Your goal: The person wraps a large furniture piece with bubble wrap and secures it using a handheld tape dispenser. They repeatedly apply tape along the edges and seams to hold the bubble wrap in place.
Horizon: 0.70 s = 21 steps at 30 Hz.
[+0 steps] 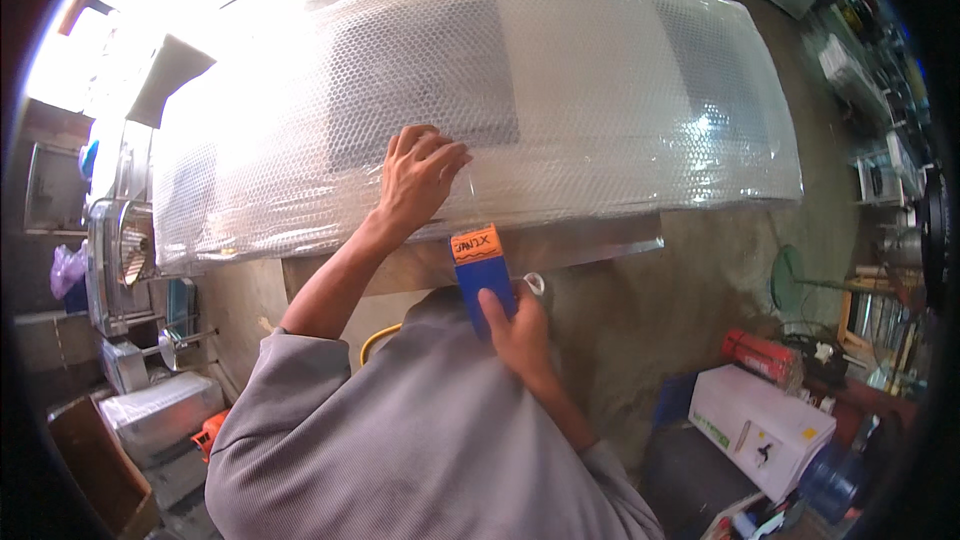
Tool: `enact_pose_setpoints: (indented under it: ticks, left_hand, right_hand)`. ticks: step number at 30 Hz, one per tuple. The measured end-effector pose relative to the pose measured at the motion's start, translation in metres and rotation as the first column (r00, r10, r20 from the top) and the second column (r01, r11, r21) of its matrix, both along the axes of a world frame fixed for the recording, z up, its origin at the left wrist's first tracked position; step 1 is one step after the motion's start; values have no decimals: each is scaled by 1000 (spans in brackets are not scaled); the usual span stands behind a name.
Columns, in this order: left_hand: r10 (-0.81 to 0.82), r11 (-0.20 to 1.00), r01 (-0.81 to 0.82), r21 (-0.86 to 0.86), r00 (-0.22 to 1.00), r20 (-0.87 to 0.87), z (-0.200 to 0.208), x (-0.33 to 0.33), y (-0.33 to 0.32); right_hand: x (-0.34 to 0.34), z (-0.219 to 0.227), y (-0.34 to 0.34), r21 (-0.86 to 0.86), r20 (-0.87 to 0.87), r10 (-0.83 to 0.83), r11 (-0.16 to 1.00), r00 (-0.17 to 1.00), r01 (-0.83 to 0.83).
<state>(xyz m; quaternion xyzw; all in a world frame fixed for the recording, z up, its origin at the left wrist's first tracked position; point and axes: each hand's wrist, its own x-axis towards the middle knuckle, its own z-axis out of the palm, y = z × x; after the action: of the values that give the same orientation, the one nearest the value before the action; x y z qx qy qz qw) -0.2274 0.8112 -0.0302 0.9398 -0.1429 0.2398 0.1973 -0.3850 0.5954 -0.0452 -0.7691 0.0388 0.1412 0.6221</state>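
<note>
A long, wide object wrapped in bubble wrap (pixel 590 90) lies across in front of me, with dark panels showing through the plastic. Over its near half my left hand (pixel 415 175) rests with the fingers curled together; what they pinch, if anything, is too small to make out. My right hand (pixel 518 325), close to my body, grips a flat blue block with an orange labelled end (pixel 480 258). Beside that hand's fingers shows a small whitish ring (pixel 535 283), perhaps part of a tape roll; how it is held is unclear.
A metal-edged support (pixel 590 240) sticks out under the wrapped object. To the right are a white box (pixel 760 425), a red cylinder (pixel 760 355) and a blue water bottle (pixel 830 480). Leftward stand metal frames, an open cardboard box (pixel 90 450) and a purple bag (pixel 68 268).
</note>
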Motion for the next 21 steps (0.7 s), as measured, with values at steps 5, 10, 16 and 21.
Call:
enact_pose_setpoints:
  ticks: [5,10,16,21]
  left_hand:
    - [-117,988,138,64,959,-259,2,-3,25]
    - [-400,854,513,82,750,-527,10,-43,35]
    - [-386,877,467,108,822,-418,-2,-48,26]
    - [-430,897,429,-107,788,-441,-1,-45,31]
  right_hand:
    - [-14,-12,23,30,-29,-143,989,989,144]
    - [-23,-7,26,25,-58,-219,975,974,221]
    - [-21,22,25,19,-88,-230,973,969,232]
    - [-17,38,24,-9,-126,-213,977,969,213]
